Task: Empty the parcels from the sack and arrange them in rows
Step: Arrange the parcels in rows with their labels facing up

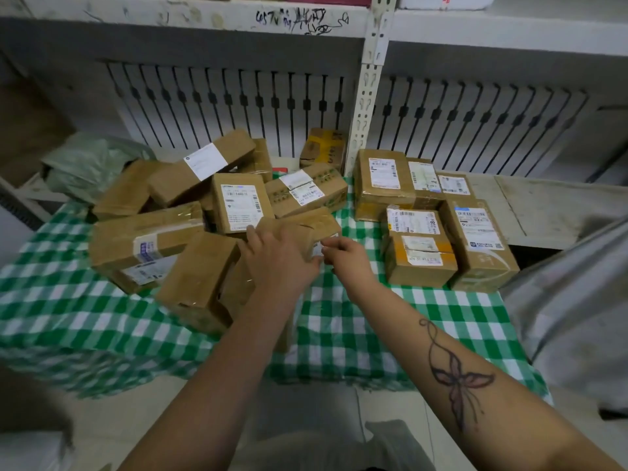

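The sack [89, 164] lies slumped far left, behind the pile [146, 240] of parcels. The left hand [279, 264] grips a box [307, 226] at the pile's right edge, and the right hand [347, 257] pinches its near corner. Lifting it may topple the parcels leaning beside it, toward the cloth's [339, 334] near edge. The rows [384, 180] stand right, and a careless set-down could knock them askew. The white barcode labels are too blurred to read, as is the black scrawl on the shelf [204, 13].

parcel depot, labelled cartons [242, 202], slotted metal shelving [368, 86]
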Action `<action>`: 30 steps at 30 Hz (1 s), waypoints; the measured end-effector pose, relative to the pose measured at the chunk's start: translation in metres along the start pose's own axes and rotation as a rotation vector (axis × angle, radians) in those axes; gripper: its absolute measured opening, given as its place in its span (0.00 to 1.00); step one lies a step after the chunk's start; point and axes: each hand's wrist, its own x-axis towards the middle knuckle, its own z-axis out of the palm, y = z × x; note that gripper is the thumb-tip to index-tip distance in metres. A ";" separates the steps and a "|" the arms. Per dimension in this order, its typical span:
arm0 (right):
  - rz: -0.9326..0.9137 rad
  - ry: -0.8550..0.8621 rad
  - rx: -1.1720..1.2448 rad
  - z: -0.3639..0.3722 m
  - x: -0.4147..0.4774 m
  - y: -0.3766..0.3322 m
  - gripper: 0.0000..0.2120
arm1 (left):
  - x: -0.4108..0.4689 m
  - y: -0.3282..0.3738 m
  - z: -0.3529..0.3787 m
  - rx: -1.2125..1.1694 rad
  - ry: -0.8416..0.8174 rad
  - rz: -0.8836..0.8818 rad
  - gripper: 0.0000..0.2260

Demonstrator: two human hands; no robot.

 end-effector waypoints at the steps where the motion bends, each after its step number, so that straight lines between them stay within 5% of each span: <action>1: 0.007 0.012 0.011 0.004 0.001 0.000 0.07 | 0.004 -0.007 0.000 -0.007 -0.051 -0.043 0.42; 9: 0.058 0.068 0.040 0.020 0.003 -0.004 0.10 | 0.014 -0.025 -0.006 -0.102 -0.189 -0.048 0.45; 13: 0.060 0.181 0.069 0.016 0.005 -0.002 0.03 | 0.021 -0.022 -0.013 -0.324 -0.204 -0.050 0.43; 18: 0.166 0.351 -0.115 -0.004 0.007 0.003 0.27 | 0.037 -0.025 -0.016 -0.768 -0.295 -0.083 0.39; 23: 0.252 0.421 -0.308 -0.028 0.010 0.003 0.33 | 0.043 -0.032 -0.008 -1.126 -0.378 -0.100 0.29; 27: 0.232 0.410 -0.200 -0.044 0.010 0.005 0.42 | 0.036 -0.036 0.006 -1.364 -0.408 -0.135 0.30; 30: 0.202 0.402 -0.117 -0.055 0.005 0.004 0.34 | 0.027 -0.032 0.016 -1.447 -0.407 -0.142 0.28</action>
